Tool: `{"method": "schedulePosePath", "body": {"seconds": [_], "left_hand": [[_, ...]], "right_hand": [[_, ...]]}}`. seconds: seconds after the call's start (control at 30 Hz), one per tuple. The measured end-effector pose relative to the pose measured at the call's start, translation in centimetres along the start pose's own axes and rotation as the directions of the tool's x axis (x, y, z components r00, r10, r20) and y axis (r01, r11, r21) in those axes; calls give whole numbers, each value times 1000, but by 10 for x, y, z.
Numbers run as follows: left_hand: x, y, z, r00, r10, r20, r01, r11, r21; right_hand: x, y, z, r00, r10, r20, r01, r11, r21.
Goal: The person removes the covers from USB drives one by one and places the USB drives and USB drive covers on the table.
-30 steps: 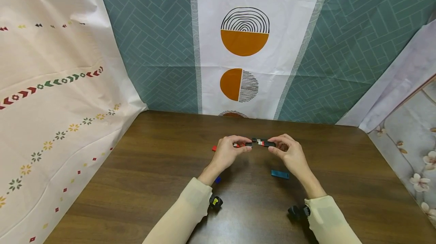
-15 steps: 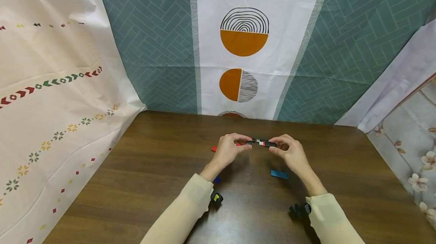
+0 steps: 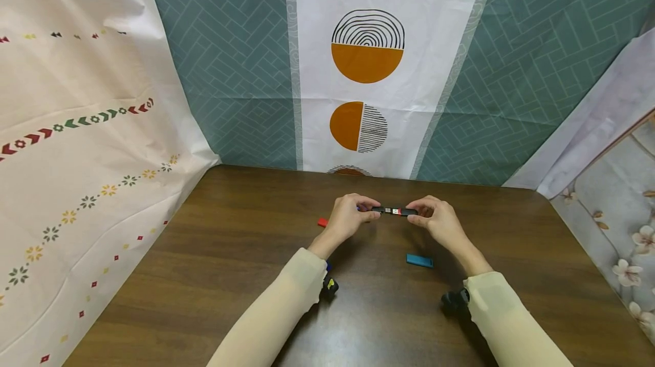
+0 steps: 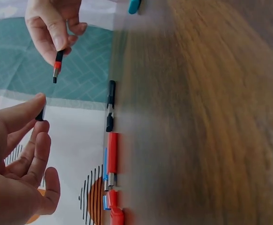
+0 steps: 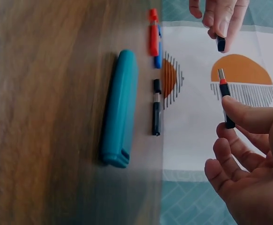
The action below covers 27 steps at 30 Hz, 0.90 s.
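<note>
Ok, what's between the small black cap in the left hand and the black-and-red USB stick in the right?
A bare gap: cap and USB stick stand apart, clearest in right wrist view.

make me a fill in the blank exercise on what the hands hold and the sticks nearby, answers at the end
1. The left hand pinches a small cap whose colour is ____.
2. The right hand holds a black USB stick with a ____ section beside its metal plug.
3. Touching or apart: the cap and the metal plug are ____.
4. Between the red stick and the teal stick, the right wrist camera is nearer the ____ one.

Missing words: black; red; apart; teal
</note>
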<state>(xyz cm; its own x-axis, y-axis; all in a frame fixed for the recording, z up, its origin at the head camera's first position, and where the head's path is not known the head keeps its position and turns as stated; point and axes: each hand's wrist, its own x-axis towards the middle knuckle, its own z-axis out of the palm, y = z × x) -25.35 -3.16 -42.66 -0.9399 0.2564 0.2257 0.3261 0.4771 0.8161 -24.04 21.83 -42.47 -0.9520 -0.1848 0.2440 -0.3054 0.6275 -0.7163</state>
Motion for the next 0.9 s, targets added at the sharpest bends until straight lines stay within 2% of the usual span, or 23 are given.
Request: {"method": "schedulePosePath", "body": {"seconds": [0.2,0.4,0.67,0.9], "left_hand": [[7,-2,4,999,-30,25,29,999,28],[14,-1,10,996,-63,64,57,994,97],[23,-2,17,991,-114,76,95,970,223],[26,-3,24,992,-107,68,79,944,321]], "right_hand": [[9,6,1,999,10,44,-9,1000,-19],[17,15,2,995,11,102,-8,999,-31],[24,23,5,990,43,138,-39,999,-33],[29,23,12,987,33,159,-21,997,-73]]}}
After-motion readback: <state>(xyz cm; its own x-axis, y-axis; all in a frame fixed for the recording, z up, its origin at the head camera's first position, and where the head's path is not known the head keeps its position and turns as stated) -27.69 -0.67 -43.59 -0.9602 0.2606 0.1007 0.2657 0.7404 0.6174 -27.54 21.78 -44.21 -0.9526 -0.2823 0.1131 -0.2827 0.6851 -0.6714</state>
